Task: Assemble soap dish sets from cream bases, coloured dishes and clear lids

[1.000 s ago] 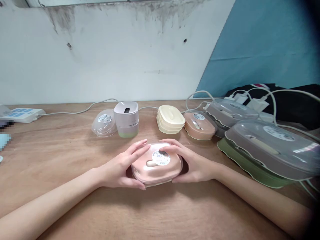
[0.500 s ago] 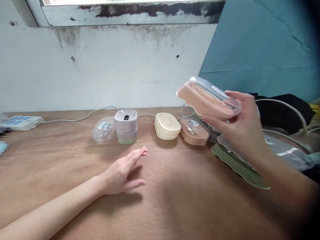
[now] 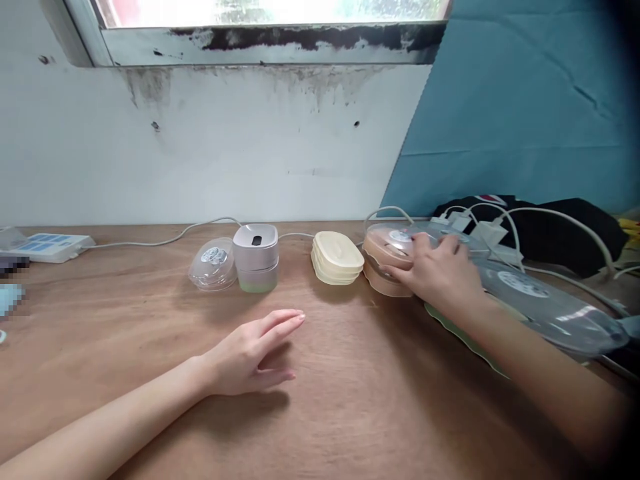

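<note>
My right hand (image 3: pixel 440 273) is wrapped over a pink box with a clear lid (image 3: pixel 387 243), which sits on top of a second pink box (image 3: pixel 383 280) at the back right of the wooden table (image 3: pixel 330 400). My left hand (image 3: pixel 250 353) rests on its edge on the table near the middle, fingers stretched out and empty. Left of the pink stack stands a pile of cream lids (image 3: pixel 336 257).
A white and green square container (image 3: pixel 256 257) and a clear round lid (image 3: pixel 213 265) sit further left. Large green trays with grey clear covers (image 3: pixel 540 300) lie at the right with white cables (image 3: pixel 550 220). A power strip (image 3: pixel 47 245) lies far left.
My right hand lifted the pink box from the table's middle, carried it right and set it down on the other pink box. My left hand let go and stayed on the table.
</note>
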The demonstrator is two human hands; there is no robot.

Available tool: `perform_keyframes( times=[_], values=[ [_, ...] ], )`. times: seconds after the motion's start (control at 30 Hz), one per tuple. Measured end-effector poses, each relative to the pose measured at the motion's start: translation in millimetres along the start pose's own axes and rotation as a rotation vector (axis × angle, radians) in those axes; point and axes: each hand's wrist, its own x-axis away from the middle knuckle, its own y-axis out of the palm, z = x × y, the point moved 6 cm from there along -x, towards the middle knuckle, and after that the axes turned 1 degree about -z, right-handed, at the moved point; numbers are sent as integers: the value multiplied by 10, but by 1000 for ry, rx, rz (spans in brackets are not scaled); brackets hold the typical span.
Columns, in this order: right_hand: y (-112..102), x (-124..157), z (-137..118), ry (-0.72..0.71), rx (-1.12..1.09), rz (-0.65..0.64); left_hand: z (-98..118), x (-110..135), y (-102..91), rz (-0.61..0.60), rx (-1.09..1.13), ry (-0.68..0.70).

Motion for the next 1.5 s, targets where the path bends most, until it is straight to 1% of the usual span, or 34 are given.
perform_keyframes(
  times=[0.13, 0.23, 0.3, 0.4, 0.43, 0.47, 0.5, 0.53, 0.57, 0.63, 0.73, 0.87, 0.97, 1.07, 1.13, 1.2, 1.3, 1.4, 1.5],
  values=[
    [3, 5, -52, -101, 81, 58, 4, -3, 8, -2, -16, 21],
    [12, -2, -77, -151, 88, 118, 11, -1, 8, 7, -25, 34],
    [7, 51, -109, -195, 72, 177, 12, 1, 9, 3, -26, 33],
    [14, 276, -177, -375, -55, 255, 15, 0, 6, -6, -23, 32],
    [45, 373, -187, -457, -106, 242, 16, -1, 3, -9, -22, 31],
    [103, 466, -183, -529, -141, 192, 18, -2, -1, -11, -19, 30],
    [184, 545, -159, -582, -166, 114, 19, -3, -3, -13, -17, 28],
    [284, 607, -116, -612, -186, 6, 20, -4, -3, -15, -16, 27],
    [375, 645, -53, -610, -205, -81, 20, -5, -2, -17, -16, 25],
    [503, 661, 85, -573, -228, -169, 17, -3, 3, -15, -15, 23],
    [568, 605, 212, -542, -252, -169, 11, 3, 11, -4, -10, 27],
    [553, 557, 208, -540, -268, -149, 2, 9, 18, -8, -21, 22],
    [500, 619, 82, -576, -325, -134, 12, -5, 22, -26, -44, 16],
    [447, 766, -173, -659, -473, -160, -4, -40, 58, -100, -108, -46],
    [447, 869, -392, -718, -521, -223, -50, -58, 91, -172, -151, -137],
    [468, 949, -616, -781, -505, -300, -100, -62, 114, -233, -168, -232],
    [498, 1006, -872, -865, -468, -391, -135, -54, 132, -301, -173, -308],
    [509, 1006, -968, -897, -488, -414, -134, -47, 142, -346, -181, -315],
    [506, 1000, -956, -898, -539, -396, -140, -45, 142, -350, -188, -311]
  ],
)
